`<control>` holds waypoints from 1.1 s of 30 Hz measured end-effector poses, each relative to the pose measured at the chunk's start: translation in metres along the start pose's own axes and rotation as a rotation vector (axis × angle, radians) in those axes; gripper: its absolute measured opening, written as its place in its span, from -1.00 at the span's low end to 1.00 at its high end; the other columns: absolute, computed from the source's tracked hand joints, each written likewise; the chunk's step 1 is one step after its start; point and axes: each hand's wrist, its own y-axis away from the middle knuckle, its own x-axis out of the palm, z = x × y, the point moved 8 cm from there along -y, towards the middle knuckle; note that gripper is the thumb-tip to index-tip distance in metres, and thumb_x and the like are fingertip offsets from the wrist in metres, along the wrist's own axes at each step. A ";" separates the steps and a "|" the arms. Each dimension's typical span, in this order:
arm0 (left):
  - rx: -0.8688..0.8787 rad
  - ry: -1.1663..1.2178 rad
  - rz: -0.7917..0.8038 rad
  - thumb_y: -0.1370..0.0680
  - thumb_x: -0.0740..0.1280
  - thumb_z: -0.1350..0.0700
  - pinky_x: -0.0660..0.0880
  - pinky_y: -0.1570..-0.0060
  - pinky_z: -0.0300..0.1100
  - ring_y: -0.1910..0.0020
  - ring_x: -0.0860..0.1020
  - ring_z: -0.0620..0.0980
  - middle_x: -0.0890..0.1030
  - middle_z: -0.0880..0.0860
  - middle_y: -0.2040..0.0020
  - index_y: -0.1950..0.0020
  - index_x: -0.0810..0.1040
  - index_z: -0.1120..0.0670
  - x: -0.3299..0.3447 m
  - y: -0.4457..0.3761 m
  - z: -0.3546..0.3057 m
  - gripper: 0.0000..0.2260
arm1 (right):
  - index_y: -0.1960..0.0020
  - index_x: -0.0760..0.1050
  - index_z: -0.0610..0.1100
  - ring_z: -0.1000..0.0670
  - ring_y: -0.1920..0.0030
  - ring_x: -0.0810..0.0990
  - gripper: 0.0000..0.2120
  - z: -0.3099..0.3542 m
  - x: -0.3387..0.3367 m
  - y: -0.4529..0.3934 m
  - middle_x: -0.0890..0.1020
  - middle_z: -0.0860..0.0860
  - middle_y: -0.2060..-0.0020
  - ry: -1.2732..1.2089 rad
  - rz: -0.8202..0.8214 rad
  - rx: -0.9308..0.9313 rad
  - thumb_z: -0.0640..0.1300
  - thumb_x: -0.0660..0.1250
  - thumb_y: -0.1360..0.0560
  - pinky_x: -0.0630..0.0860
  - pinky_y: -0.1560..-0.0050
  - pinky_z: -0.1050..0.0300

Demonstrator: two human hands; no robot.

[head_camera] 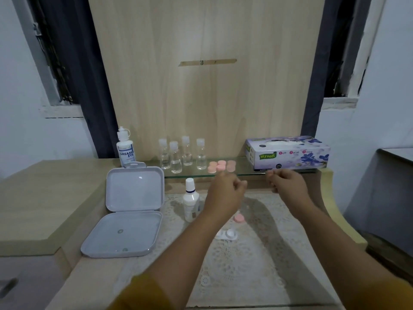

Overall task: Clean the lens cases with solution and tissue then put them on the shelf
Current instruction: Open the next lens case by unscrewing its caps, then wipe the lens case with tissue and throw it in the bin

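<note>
A pale wood-grain desk (33, 198) fills the scene, its near middle covered by a white lace mat (241, 260) under a clear sheet. A tall wooden back panel (205, 86) rises at the far side, with one strip of tape (207, 62) stuck across it. Dark curtains (89, 86) hang on both sides of the panel, and pale blue walls close the room left and right.

A glass shelf (245, 170) runs along the foot of the panel. On it stand four small clear bottles (182, 154) with pale caps, a cluster of pink lens case caps (221, 166) — about five, though blur makes the count unsure — and, far right, one tissue box (290, 153) printed "Mysoft" and "Soft Facial Tissue" with purple flowers. At the shelf's left end stands one white dropper bottle (125, 148) labelled "DREAM EYE".

On the desk to the left lies one grey hinged box (125, 220), open, its lid upright. Just right of it stands one white solution bottle (191, 202) with a white cap; its label is too blurred to read. On the mat, one white lens case (230, 234) lies open, partly hidden behind the left forearm, and one pink cap (239, 218) lies just beyond it.

Both hands are raised just in front of the shelf edge. The left hand (225, 193) has its fingers curled inward; the right hand (288, 184) likewise. Motion blur hides whether either pinches anything, so I cannot tell.
</note>
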 end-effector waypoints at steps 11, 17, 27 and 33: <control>0.151 -0.058 0.157 -0.59 0.15 0.25 0.38 -0.15 -0.06 -0.21 0.47 0.16 0.49 0.18 -0.28 -0.29 0.48 0.15 0.057 -0.099 -0.043 -0.71 | -0.06 0.63 -0.19 -0.11 0.10 0.58 -0.77 0.069 -0.035 -0.069 0.67 -0.13 0.06 0.580 -0.324 -0.268 -0.18 0.22 -0.56 0.49 0.06 0.07; 0.314 -0.049 0.096 -0.49 0.18 0.40 0.36 -0.17 -0.14 -0.21 0.48 0.15 0.54 0.20 -0.20 -0.24 0.53 0.25 0.069 -0.105 -0.036 -0.65 | 0.03 0.64 -0.22 -0.16 0.15 0.56 -0.78 0.054 -0.029 -0.122 0.61 -0.14 0.27 0.927 -0.213 -0.108 -0.23 0.21 -0.54 0.48 0.05 0.04; 0.310 0.019 0.018 -0.44 0.15 0.46 0.31 -0.30 -0.17 -0.28 0.43 0.11 0.51 0.17 -0.27 -0.28 0.51 0.25 0.075 -0.108 -0.028 -0.56 | 0.00 0.47 -0.25 -0.14 0.07 0.49 -0.86 0.045 -0.013 -0.154 0.38 -0.08 0.31 1.181 -0.069 0.077 -0.18 0.33 -0.53 0.33 0.09 0.06; 0.299 0.017 0.030 -0.44 0.16 0.46 0.31 -0.32 -0.14 -0.30 0.41 0.11 0.50 0.18 -0.28 -0.30 0.50 0.24 0.075 -0.108 -0.029 -0.55 | -0.07 0.50 -0.30 -0.16 0.05 0.52 -0.81 0.044 -0.015 -0.156 0.47 -0.14 0.18 1.198 -0.069 0.060 -0.19 0.31 -0.54 0.40 0.05 0.05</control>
